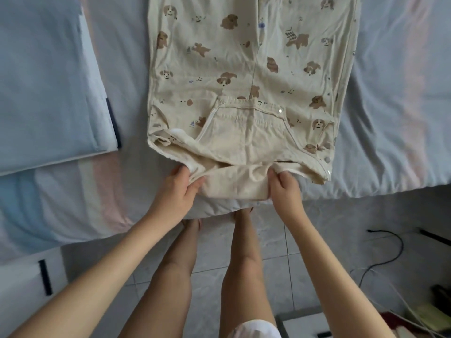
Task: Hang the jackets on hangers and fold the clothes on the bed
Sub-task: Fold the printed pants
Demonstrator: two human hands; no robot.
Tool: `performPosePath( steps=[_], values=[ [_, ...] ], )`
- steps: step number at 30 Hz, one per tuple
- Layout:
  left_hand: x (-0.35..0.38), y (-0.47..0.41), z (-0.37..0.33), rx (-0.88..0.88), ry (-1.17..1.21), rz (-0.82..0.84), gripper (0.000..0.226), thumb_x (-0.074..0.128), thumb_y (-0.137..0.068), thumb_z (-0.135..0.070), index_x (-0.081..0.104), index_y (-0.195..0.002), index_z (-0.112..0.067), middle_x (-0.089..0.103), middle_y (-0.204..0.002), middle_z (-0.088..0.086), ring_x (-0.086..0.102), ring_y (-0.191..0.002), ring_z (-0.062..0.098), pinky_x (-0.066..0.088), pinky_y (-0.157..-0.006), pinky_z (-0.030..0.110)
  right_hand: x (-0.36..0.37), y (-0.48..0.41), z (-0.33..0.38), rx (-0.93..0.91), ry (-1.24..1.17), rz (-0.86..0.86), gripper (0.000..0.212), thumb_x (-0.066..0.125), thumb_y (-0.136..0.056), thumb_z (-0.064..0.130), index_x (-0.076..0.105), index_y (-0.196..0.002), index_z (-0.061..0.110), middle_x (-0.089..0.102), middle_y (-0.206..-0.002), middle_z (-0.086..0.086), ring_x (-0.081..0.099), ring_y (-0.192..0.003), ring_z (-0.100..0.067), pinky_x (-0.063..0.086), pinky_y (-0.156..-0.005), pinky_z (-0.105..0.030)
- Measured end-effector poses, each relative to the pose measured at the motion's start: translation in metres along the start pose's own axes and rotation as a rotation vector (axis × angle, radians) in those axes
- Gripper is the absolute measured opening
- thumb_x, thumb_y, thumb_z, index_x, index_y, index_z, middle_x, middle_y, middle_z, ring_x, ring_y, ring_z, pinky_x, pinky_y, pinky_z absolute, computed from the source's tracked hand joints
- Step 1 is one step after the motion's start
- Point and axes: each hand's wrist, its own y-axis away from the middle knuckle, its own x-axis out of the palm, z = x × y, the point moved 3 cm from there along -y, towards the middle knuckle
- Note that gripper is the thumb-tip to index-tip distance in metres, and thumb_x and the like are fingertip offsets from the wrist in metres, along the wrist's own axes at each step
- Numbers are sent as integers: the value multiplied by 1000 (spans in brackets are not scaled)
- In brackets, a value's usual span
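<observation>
A cream garment point(244, 57) printed with brown dogs lies flat on the bed point(395, 118), stretching away from me. Its plain cream lining and snap-buttoned collar point(249, 128) face up at the near end. My left hand point(179, 191) pinches the near hem on the left. My right hand point(284, 189) pinches the same hem on the right. The cloth between them hangs slightly over the bed's edge.
A folded light-blue blanket point(48, 81) lies on the bed at the left. The tiled floor point(329, 240) below holds a black cable point(395, 242) and some clutter at the lower right. A white cabinet corner point(31, 276) stands at the lower left.
</observation>
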Motion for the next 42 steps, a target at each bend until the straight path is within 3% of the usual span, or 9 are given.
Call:
performPosePath(
  steps=[7,12,16,19,24,27,32,39,42],
  values=[
    [3,-7,-24,-435,760,423,69,70,-55,-73,62,-97,-19,70,-90,-8,65,-79,-6,47,-68,9,10,38,14,395,-656,548,62,43,-87,63,56,-126,16,65,-123,-6,61,-114,-19,47,-91,-30],
    [13,17,-1,-154,92,748,28,74,-81,-17,63,-102,-2,66,-89,-3,63,-95,15,46,-75,17,1,61,-6,-44,-214,560,21,70,-83,10,69,-104,11,73,-102,0,66,-102,-11,51,-87,-23],
    [22,31,11,-61,-207,622,26,47,-99,-24,58,-97,0,64,-101,19,59,-100,34,32,-68,27,26,65,-32,-91,223,369,31,61,-92,29,58,-70,8,58,-59,14,52,-54,-2,41,-56,-24],
    [28,35,19,-251,98,469,37,48,-98,-27,59,-92,8,67,-96,23,63,-93,32,44,-79,37,34,68,-32,239,-141,265,46,50,-95,45,54,-72,5,55,-57,1,53,-51,-11,40,-50,-26],
    [33,60,16,-549,709,627,44,67,-72,-51,71,-99,-17,72,-106,7,66,-100,17,49,-90,28,40,85,-26,153,-676,604,76,61,-64,75,57,-119,23,66,-121,5,59,-118,-14,50,-95,-28],
    [26,69,11,-555,916,746,42,81,-69,-9,66,-108,-13,70,-111,3,64,-106,14,52,-86,21,45,100,-37,119,-516,818,66,80,-64,45,54,-119,21,68,-115,12,59,-114,-5,46,-101,-27],
    [21,93,19,-300,553,794,52,79,-68,-10,61,-117,-16,68,-114,-7,60,-111,4,45,-93,17,33,111,-58,36,34,684,35,70,-81,5,63,-114,16,70,-108,0,65,-103,-13,51,-95,-36],
    [53,129,14,194,-497,653,40,52,-94,-23,53,-134,-20,38,-149,5,21,-144,20,-14,-117,38,8,137,-70,201,-386,790,32,67,-81,25,65,-107,7,71,-102,-7,67,-94,-20,50,-84,-32],
    [43,130,8,-82,-236,610,27,45,-97,-15,68,-89,-4,71,-99,15,63,-102,17,41,-89,24,4,141,-89,74,-239,834,40,73,-76,13,63,-114,7,70,-109,-6,65,-105,-21,51,-94,-33]
  ],
)
